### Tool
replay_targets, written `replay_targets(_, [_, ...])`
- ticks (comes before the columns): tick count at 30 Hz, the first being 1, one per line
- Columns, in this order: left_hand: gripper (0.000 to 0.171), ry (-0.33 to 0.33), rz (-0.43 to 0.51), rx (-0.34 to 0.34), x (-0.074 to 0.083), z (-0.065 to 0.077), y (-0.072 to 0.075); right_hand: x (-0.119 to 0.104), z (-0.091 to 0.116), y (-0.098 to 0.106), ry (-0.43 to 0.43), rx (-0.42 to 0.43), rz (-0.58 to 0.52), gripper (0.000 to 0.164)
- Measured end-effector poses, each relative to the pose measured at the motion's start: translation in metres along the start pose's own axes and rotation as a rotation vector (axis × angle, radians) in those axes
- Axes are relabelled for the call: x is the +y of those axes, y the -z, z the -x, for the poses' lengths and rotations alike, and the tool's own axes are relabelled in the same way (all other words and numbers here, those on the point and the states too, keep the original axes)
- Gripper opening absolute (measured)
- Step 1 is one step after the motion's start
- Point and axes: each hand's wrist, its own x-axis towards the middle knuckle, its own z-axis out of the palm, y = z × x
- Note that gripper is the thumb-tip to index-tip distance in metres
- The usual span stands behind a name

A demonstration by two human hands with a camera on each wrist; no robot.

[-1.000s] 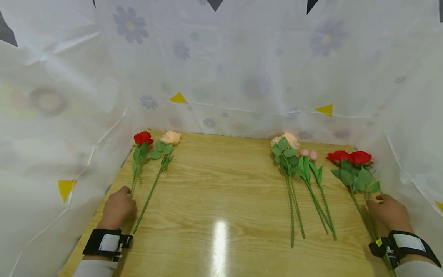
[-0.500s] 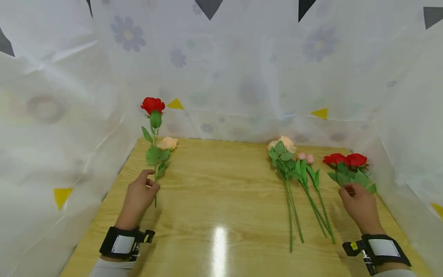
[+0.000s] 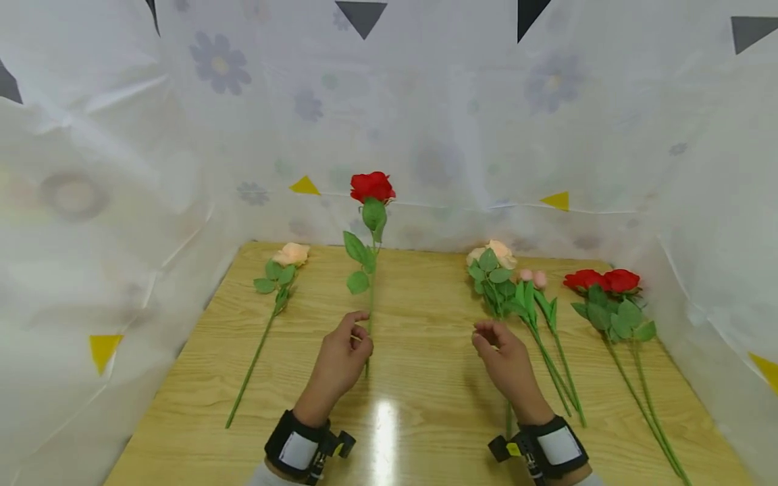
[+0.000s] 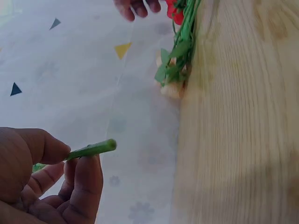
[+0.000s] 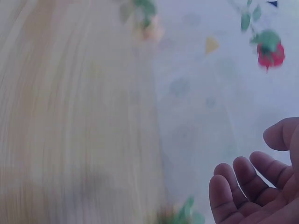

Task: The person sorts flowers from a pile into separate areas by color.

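My left hand [image 3: 340,358] pinches the green stem of a red rose [image 3: 372,187] between thumb and fingers, its bloom upright above the middle of the table. In the left wrist view the cut end of the stem [image 4: 100,148] pokes out past the thumb. My right hand [image 3: 506,361] holds nothing; its fingers [image 5: 245,179] are loosely bent and the thumb stands apart from them. From the head view it overlaps the stems of the peach roses [image 3: 501,254]. Beside those lie pink tulips [image 3: 538,278].
Two red roses [image 3: 621,280] lie at the right of the wooden table [image 3: 419,391]. A single peach rose [image 3: 292,254] lies at the left. White patterned sheeting [image 3: 425,121] walls the back and sides.
My left hand has picked up the red rose from the left side and carried it to the middle. My right hand has left the red roses at the right and moved inward.
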Motion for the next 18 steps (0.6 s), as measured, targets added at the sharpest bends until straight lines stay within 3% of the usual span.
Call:
replay_targets(5, [0.021, -0.014, 0.054, -0.007, 0.010, 0.004, -0.027, -0.024, 0.001, -0.031, -0.039, -0.055, -0.224, 0.024])
replay_targets(12, [0.020, -0.042, 0.092, -0.068, 0.014, 0.016, -0.054, -0.041, 0.007, -0.054, -0.080, -0.077, -0.375, 0.029])
replay_targets(18, [0.017, -0.110, 0.074, -0.068, 0.013, 0.024, -0.071, -0.048, 0.015, -0.072, -0.069, -0.054, -0.470, 0.030])
